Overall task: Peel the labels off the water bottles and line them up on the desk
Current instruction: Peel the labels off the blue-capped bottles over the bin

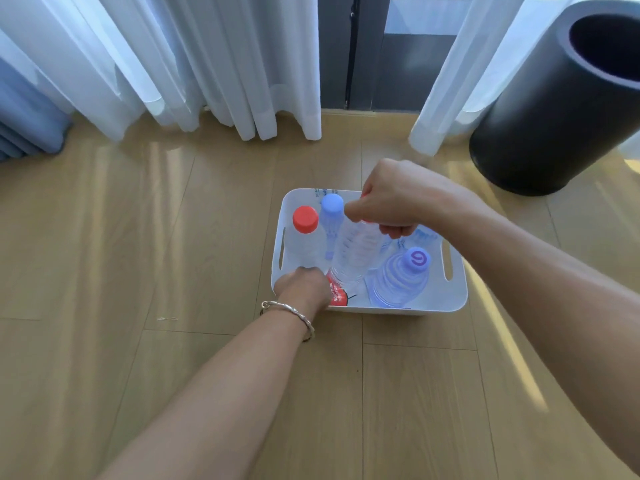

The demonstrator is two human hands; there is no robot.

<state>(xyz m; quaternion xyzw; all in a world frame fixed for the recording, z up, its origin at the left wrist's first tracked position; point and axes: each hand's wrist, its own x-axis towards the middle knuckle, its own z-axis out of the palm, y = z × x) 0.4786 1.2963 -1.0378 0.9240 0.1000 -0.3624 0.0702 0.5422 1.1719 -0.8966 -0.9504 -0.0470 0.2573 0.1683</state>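
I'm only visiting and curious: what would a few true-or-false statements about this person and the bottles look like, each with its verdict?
1. The white basket stands on a wooden floor. True.
2. The right hand grips the top of a tilted clear bottle. True.
3. The left hand lies flat on the floor. False: it is curled on a red label at the lower end of that bottle.
4. One bottle in the basket has a green cap. False: the caps that show are a red cap, a blue cap and a purple cap.
5. A black bin stands beyond the basket, to the right. True.
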